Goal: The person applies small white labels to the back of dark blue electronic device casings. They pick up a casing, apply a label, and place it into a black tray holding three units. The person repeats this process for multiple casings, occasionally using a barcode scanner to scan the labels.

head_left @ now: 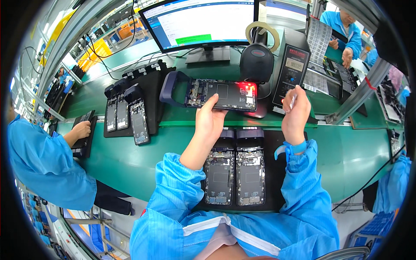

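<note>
My left hand [209,120] is closed on an opened handheld device [232,96], thumb on top. Its circuit board faces up, and a dark blue loop-shaped housing [173,88] extends from its left end. Red light falls on the device's right end, below a black barcode scanner [256,63] on a stand. My right hand [297,112] is raised beside the label dispenser [291,69], its fingers curled together. Something small and shiny shows at the fingers, too small to name. Between my forearms, two similar opened devices [219,182] [250,181] lie side by side on a black mat [274,173].
More opened devices [138,121] lie on a dark mat at left. A monitor [199,24] stands behind. A tape roll [274,37] hangs on the scanner, and a label strip [318,39] rises beside the dispenser. Co-workers [47,156] [344,28] sit left and far right. A metal post [362,93] stands right.
</note>
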The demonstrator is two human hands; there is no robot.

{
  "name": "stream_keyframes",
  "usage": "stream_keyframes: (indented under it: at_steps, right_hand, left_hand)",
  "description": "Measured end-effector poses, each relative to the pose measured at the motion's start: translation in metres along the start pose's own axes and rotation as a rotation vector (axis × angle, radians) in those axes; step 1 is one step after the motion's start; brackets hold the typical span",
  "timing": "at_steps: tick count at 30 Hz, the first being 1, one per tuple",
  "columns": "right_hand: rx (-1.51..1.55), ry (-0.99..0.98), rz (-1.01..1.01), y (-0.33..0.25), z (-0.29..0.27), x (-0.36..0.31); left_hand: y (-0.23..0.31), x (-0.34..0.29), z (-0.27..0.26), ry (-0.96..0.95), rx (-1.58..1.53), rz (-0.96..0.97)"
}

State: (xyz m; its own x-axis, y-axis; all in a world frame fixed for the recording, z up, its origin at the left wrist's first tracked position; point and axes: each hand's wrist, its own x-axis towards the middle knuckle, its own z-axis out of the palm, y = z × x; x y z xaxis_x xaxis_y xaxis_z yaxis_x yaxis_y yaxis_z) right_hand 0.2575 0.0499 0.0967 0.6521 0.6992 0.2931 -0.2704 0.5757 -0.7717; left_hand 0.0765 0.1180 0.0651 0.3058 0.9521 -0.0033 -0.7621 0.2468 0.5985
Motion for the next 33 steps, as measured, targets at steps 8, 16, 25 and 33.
stream_keyframes:
  at_steps: [8, 16, 25, 33]
  right_hand:
    - [-0.154, -0.247, -0.138, -0.03, 0.012, -0.02]
    - [-0.19, -0.785, -0.352, -0.069, 0.026, -0.081]
    - [-0.176, -0.766, -0.306, -0.074, 0.03, -0.086]
    - [-0.264, -0.714, -0.344, -0.076, 0.028, -0.087]
  left_hand:
    - [0.004, -0.015, 0.009, -0.03, 0.012, -0.046]
    - [0.024, -0.087, 0.024, -0.555, 1.097, 0.345]
    - [0.021, -0.084, 0.028, -0.646, 1.332, 0.474]
    - [0.016, -0.083, 0.027, -0.62, 1.353, 0.45]
